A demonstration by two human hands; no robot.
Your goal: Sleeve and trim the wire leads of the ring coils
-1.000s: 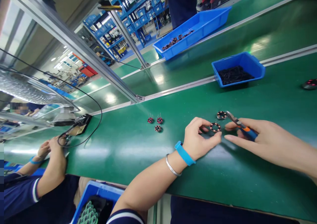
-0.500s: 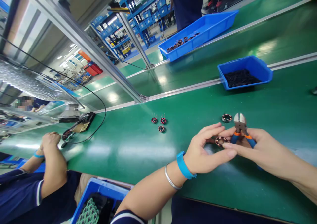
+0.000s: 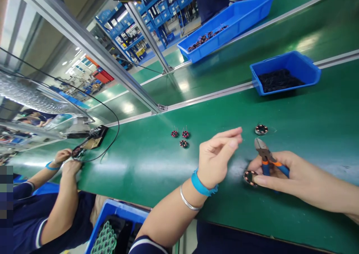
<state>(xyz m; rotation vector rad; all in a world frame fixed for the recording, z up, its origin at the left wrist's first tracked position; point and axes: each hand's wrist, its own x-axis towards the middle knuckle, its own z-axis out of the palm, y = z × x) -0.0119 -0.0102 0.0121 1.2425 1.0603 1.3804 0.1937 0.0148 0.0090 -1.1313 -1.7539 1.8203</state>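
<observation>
My right hand (image 3: 283,175) holds wire cutters (image 3: 266,158) with blue-and-orange handles, jaws pointing away from me. Between its thumb and fingers it also grips a small copper-wound motor stator (image 3: 250,178). My left hand (image 3: 217,158) is raised to the left of these, apart from the stator. Its fingers are stretched out, with the thumb close beside them, and nothing shows in them. Just beyond the cutters lies another wound stator (image 3: 261,129) with thin wire ends. Three more small stators (image 3: 183,144) sit in a group farther left on the green bench.
A blue bin (image 3: 286,91) of black pieces stands at the bench's back rail. Beyond it, a long blue tray (image 3: 230,40) holds many stators. A co-worker's hands (image 3: 71,166) are at the left, near a black cable (image 3: 117,128). A blue crate (image 3: 112,209) stands below the bench edge.
My left hand has drawn back to the left, away from the stator. My right hand, with cutters and stator, has lowered slightly. The co-worker's hands have moved apart near the cable.
</observation>
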